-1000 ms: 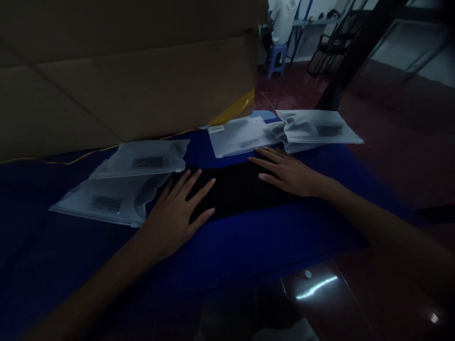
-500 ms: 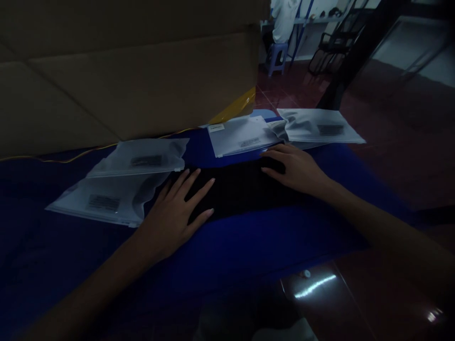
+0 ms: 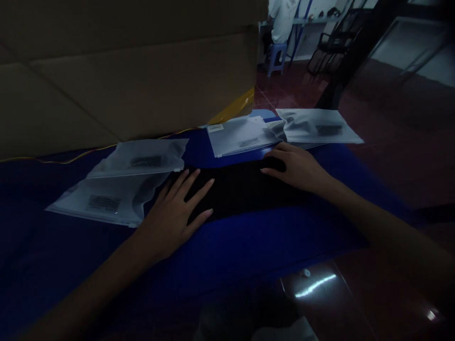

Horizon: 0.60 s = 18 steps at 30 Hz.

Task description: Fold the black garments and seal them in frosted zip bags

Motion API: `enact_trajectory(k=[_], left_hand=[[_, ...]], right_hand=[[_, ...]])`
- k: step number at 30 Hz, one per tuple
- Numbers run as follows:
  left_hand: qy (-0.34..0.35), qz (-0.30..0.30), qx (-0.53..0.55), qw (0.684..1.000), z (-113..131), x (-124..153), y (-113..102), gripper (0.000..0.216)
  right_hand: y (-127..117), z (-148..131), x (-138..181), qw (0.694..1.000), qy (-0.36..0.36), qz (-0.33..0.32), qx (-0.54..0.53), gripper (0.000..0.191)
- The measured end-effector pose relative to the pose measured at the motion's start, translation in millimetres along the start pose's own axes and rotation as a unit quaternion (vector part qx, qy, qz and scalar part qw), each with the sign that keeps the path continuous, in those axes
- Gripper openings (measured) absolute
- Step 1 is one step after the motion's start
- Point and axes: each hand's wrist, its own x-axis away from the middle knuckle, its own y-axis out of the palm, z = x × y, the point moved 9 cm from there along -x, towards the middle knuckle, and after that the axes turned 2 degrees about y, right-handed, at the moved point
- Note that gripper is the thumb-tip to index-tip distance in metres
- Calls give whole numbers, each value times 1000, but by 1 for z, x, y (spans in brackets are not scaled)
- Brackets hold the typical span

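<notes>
A folded black cloth item lies stretched across the blue-covered table; it is too dark to make out what garment it is. Flat on its left end rests my left hand, with the fingers spread. At the right part of the cloth is my right hand, its fingers bent and the thumb apart from them, touching the black fabric. Next to my left hand are two frosted zip bags with dark printed labels, one overlapping the other. Beyond my right hand lie more zip bags.
A large cardboard box with yellow tape stands along the table's back. A thin yellow cord runs at its base. Farther off, a person sits on a blue stool, near a black chair.
The fingers of my right hand have drawn in slightly on the cloth. My left hand and the bags stay where they were.
</notes>
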Motion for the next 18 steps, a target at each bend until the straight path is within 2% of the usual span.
enact_trajectory(k=[5, 8, 15, 18], left_hand=[[2, 13, 5, 1000, 0, 2, 0, 66], [2, 13, 7, 1000, -1, 2, 2, 67], [3, 9, 1, 1000, 0, 2, 0, 67], [7, 4, -6, 1000, 3, 1, 0, 62]], right_hand=[[-2, -3, 1, 1000, -2, 5, 8, 41], [-3, 1, 1, 1000, 20, 10, 3, 41], [-6, 15, 2, 989, 72, 13, -129, 55], [-6, 21, 2, 984, 92, 2, -154, 57]])
